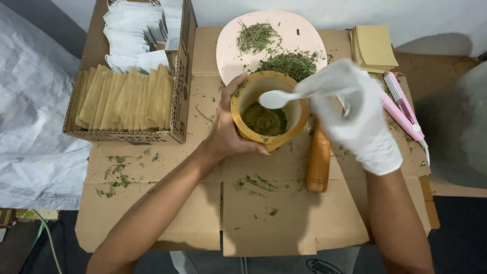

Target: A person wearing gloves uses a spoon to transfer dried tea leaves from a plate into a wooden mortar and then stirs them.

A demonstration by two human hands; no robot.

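On the cardboard sheet [284, 218], the bare left hand [228, 134] wraps around the wooden bowl [269, 109]. Gloved, the right hand [355, 114] pinches a white spoon [281, 98] over its mouth. Just beside lie the plate [233, 56], pestle [318, 162] and box [180, 101]; bare cardboard lies nearer the person.

The right hand [355, 114], in a white glove, is blurred and hides the handle end of the white spoon [276, 99] and the far end of the wooden pestle [318, 162]. The left hand [228, 132] covers the mortar's [269, 109] left wall. The cardboard box [180, 76] of sachets runs off the far edge. The pink tool's [403, 109] cord is too thin to follow.
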